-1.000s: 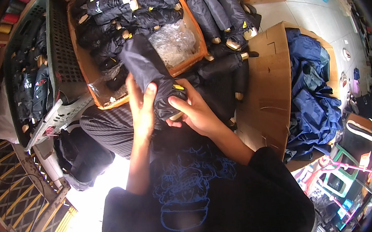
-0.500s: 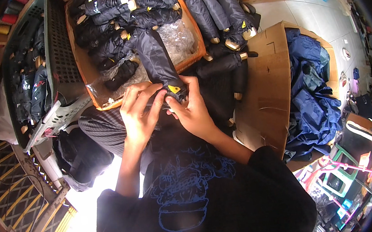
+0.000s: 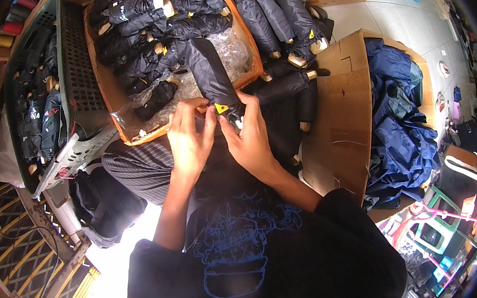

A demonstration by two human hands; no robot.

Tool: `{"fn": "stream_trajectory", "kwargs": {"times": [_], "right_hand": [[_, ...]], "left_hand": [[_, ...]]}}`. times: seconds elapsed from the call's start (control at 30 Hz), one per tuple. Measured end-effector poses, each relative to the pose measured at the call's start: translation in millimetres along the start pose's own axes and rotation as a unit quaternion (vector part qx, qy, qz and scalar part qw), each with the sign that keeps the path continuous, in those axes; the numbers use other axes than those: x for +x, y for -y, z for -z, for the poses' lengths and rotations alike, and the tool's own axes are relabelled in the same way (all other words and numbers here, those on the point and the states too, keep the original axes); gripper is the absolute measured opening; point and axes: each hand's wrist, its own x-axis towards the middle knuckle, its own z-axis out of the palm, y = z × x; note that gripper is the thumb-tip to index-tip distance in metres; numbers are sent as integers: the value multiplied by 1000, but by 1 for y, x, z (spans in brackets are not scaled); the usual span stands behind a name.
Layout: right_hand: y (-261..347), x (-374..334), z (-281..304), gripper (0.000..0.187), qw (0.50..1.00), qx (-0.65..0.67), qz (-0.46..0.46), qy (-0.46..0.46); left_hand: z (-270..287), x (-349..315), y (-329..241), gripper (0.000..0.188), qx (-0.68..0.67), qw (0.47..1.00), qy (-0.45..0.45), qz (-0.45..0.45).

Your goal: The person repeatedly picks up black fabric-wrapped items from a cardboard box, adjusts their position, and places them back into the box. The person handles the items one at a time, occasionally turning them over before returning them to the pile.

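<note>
The fingers of both hands are at the near end of a black fabric bundle point(image 3: 209, 70), which stretches away from them, tilted slightly to the left, over an orange-edged carton point(image 3: 245, 35). The thumb and forefinger of the left hand point(image 3: 190, 141) are drawn nearly together, pinching the bundle's left edge right beside a yellow triangular tag point(image 3: 221, 108). The right hand point(image 3: 251, 140) is curled, its thumb and forefinger parted by the bundle's width and closed around its near end; its other fingertips are hidden. Beyond the fingers, other black bundles point(image 3: 145, 10) with pale end pieces fill much of the carton, and clear plastic wrap point(image 3: 231, 48) lies just past the held one. More dark rolls point(image 3: 263, 21) lie to the fingers' right. Farther right, a cardboard box point(image 3: 337, 118) contains crumpled blue fabric point(image 3: 397, 138). Well left of the fingers, a perforated basket point(image 3: 83, 78) holds similar bundles; nearer on that side are striped trousers point(image 3: 138, 165).
</note>
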Motion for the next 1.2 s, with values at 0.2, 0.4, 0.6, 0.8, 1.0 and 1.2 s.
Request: {"fn": "stream_trajectory", "kwargs": {"times": [0.2, 0.4, 0.6, 0.8, 1.0, 1.2], "right_hand": [[-1, 0, 3, 48, 999, -39, -7, -21], [-13, 5, 3, 39, 999, -23, 3, -47], [-2, 2, 5, 32, 964, 170, -206, 10], [-23, -4, -4, 29, 938, 283, -200, -8], [-14, -2, -5, 33, 971, 197, -129, -51], [-4, -7, -7, 38, 987, 127, -64, -71]], "left_hand": [[-9, 1, -1, 18, 63, 997, -12, -35], [-16, -1, 0, 18, -7, 998, 4, -61], [-11, -7, 0, 17, -10, 997, 30, -71], [-10, -4, -3, 15, -22, 997, 19, -69], [-12, -1, -4, 21, -21, 994, -59, -90], [-7, -3, -4, 24, -5, 986, -82, -146]]}}
